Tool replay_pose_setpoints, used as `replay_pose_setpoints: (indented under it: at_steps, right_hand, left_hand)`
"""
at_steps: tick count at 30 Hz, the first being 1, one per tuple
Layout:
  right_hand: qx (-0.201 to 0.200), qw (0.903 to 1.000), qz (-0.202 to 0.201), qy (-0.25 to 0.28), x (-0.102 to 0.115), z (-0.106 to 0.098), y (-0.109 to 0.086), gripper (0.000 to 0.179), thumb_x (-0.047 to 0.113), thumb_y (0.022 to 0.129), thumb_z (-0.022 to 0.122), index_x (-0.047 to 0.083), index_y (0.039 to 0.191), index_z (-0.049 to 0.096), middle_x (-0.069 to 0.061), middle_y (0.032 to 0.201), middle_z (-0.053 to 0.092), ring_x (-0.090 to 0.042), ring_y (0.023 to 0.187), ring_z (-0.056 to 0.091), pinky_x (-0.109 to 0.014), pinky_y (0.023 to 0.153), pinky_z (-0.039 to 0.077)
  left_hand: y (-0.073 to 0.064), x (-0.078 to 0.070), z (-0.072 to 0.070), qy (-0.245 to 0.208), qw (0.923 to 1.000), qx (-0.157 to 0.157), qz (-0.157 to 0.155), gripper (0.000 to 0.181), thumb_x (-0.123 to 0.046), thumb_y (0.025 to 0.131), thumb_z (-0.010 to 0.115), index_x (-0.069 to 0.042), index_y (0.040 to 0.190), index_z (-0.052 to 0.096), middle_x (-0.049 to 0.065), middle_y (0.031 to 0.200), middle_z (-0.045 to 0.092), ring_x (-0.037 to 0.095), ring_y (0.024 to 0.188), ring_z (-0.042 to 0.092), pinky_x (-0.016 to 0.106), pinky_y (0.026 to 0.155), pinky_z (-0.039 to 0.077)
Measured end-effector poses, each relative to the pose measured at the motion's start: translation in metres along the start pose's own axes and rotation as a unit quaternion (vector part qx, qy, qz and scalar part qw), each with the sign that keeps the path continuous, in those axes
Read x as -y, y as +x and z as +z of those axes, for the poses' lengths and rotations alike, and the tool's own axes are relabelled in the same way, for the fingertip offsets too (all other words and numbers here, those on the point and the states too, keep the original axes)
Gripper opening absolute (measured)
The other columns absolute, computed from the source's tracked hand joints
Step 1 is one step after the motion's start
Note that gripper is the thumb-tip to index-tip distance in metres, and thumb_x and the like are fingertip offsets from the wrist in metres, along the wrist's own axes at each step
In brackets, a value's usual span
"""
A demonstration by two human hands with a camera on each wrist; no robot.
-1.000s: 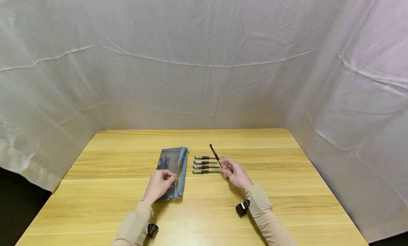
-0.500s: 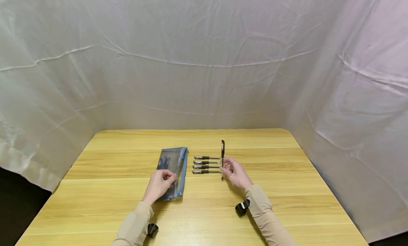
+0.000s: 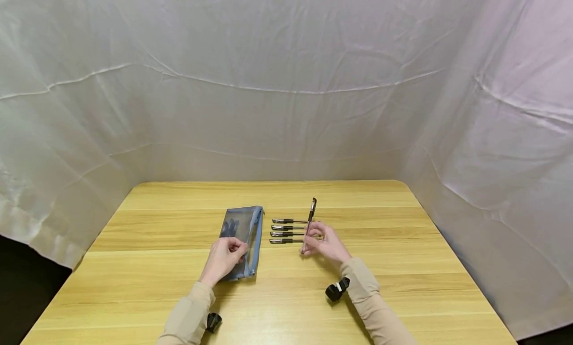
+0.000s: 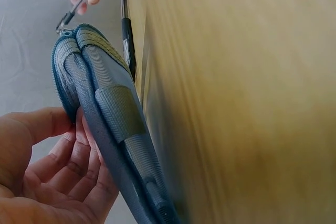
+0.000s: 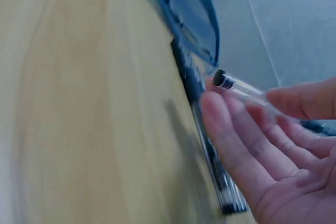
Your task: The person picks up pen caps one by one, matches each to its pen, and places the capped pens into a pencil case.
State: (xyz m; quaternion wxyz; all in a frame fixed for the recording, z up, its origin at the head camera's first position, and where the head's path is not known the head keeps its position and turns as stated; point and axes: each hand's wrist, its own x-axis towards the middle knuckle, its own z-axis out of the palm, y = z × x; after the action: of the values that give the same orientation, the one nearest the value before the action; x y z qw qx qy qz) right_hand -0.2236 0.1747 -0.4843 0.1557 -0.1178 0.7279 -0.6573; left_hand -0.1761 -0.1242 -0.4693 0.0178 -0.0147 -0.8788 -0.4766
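My left hand pinches the near rim of a blue mesh zip pouch, whose mouth gapes toward the right. In the left wrist view the thumb and fingers grip the pouch's zipped edge. Dark shapes show at the pouch's far left part; whether they lie inside, I cannot tell. My right hand holds a black-capped clear pen between thumb and fingers, cap end up and away. Its clear barrel end shows in the right wrist view. Just left of that hand lie several similar pens.
The loose pens lie side by side in a row, caps toward the pouch, on a wooden table. Pale cloth hangs behind and at both sides. Each wrist bears a small black camera.
The pen in my right hand has turned from leaning left to nearly upright, then tilting slightly right. The right hand has shifted a little left. My left hand and the pouch stay put.
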Motion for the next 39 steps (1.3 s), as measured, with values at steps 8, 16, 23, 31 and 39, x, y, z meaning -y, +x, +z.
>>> replay_pose_setpoints:
  at_steps: [8, 16, 23, 31, 39]
  right_hand:
    - [0.041, 0.9916, 0.065, 0.105, 0.003, 0.016, 0.007, 0.056, -0.004, 0.094, 0.061, -0.014, 0.142, 0.034, -0.015, 0.110, 0.059, -0.023, 0.080, 0.073, -0.047, 0.081, 0.061]
    - [0.073, 0.9867, 0.094, 0.111, 0.004, 0.031, 0.013, 0.057, -0.001, 0.095, 0.059, -0.013, 0.144, 0.032, -0.031, 0.116, 0.066, -0.019, 0.077, 0.072, -0.038, 0.078, 0.062]
    - [0.076, 0.9824, 0.132, 0.107, 0.008, 0.047, 0.021, 0.056, -0.002, 0.093, 0.061, -0.010, 0.140, 0.032, -0.020, 0.100, 0.074, -0.018, 0.075, 0.072, -0.037, 0.077, 0.063]
    - [0.089, 0.9795, 0.151, 0.100, 0.012, 0.064, 0.033, 0.059, -0.003, 0.091, 0.064, -0.011, 0.141, 0.034, -0.025, 0.100, 0.073, -0.019, 0.073, 0.072, -0.035, 0.074, 0.063]
    - [0.099, 0.9812, 0.148, 0.074, 0.016, 0.085, 0.044, 0.052, -0.002, 0.093, 0.064, -0.011, 0.137, 0.038, -0.022, 0.097, 0.073, -0.017, 0.065, 0.071, -0.034, 0.072, 0.063]
  left_hand:
    - [0.000, 0.001, -0.001, 0.011, 0.9999, 0.001, 0.003, 0.011, -0.012, 0.092, 0.070, -0.005, 0.085, 0.076, 0.001, 0.069, 0.070, 0.009, 0.058, 0.063, 0.022, 0.059, 0.050]
    - [0.002, 0.001, 0.000, 0.008, 1.0000, 0.001, 0.003, 0.011, -0.012, 0.092, 0.070, -0.005, 0.085, 0.075, 0.000, 0.069, 0.070, 0.009, 0.059, 0.063, 0.023, 0.060, 0.051]
    - [0.003, 0.001, 0.002, 0.010, 0.9999, 0.002, 0.003, 0.011, -0.012, 0.092, 0.070, -0.006, 0.084, 0.075, 0.000, 0.068, 0.070, 0.009, 0.059, 0.063, 0.023, 0.059, 0.050]
    - [0.002, -0.002, 0.003, 0.015, 0.9998, 0.004, 0.009, 0.012, -0.012, 0.092, 0.070, -0.006, 0.084, 0.076, 0.000, 0.067, 0.070, 0.009, 0.058, 0.062, 0.023, 0.058, 0.049]
    - [0.002, -0.002, 0.003, 0.013, 0.9998, 0.002, 0.012, 0.011, -0.011, 0.092, 0.070, -0.005, 0.085, 0.076, 0.000, 0.067, 0.070, 0.009, 0.058, 0.063, 0.023, 0.057, 0.049]
